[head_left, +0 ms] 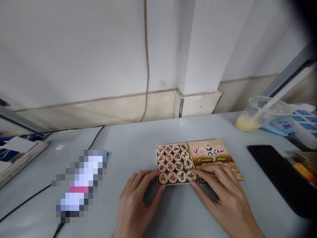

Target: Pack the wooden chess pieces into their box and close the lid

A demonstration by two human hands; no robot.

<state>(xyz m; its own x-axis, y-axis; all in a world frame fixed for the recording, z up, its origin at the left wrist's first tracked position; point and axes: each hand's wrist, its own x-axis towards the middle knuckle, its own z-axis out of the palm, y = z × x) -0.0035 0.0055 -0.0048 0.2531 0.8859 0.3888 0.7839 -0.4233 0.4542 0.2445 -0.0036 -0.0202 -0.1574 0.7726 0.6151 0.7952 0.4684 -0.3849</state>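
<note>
A shallow box of round wooden Chinese chess pieces lies on the table, its pieces in rows with red and black characters. At its near left corner, the thumb and forefinger of my left hand grip the edge. My right hand has its thumb and forefinger closed about the near right corner, the fingertips touching the corner black piece. The printed lid, marked "Chinese chess", lies against the box's right side. My right hand partly covers that lid.
A blurred-out, lit device with a cable lies left on the grey table. To the right are a black phone, a plastic cup with a straw and pale drink, and a blue-and-white packet. Papers sit at far left.
</note>
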